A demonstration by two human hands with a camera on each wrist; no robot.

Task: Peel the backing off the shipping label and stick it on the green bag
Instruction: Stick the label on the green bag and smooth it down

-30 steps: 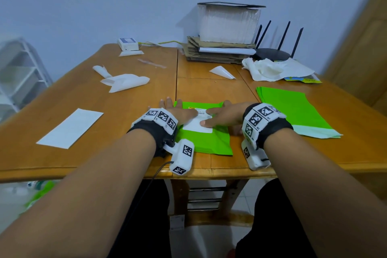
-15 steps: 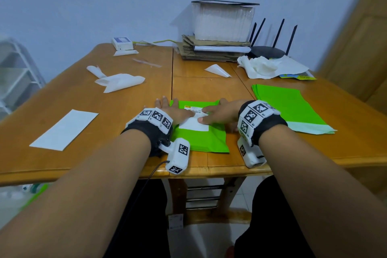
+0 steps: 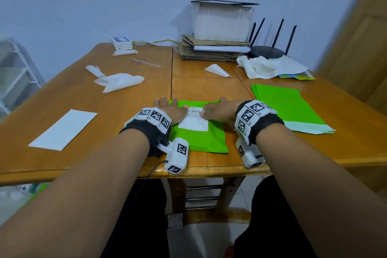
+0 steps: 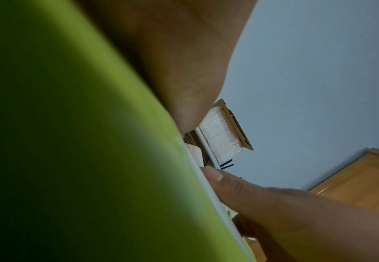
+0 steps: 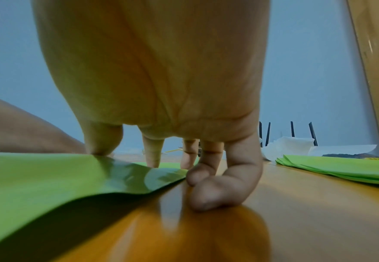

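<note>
Green plastic mailer bag lying flat on wooden bench, white shipping label already on it.

Head view: left hand and right hand pressing label's far edge, fingers extended.

Left wrist view: right hand's fingertip bearing on label edge.

Right wrist view: fingers spreading onto bag, little finger on bench.

Judgement: smoothing step under way; next, pressing near corners down.

Both hands cover the shipping label's far corners.

From head height we look forward and down over both forearms at the counter and the far wall. Our left wrist view sits low, rolled sideways, tight against the green bag. Our right wrist view skims the counter, upright. All three share the router.
</note>
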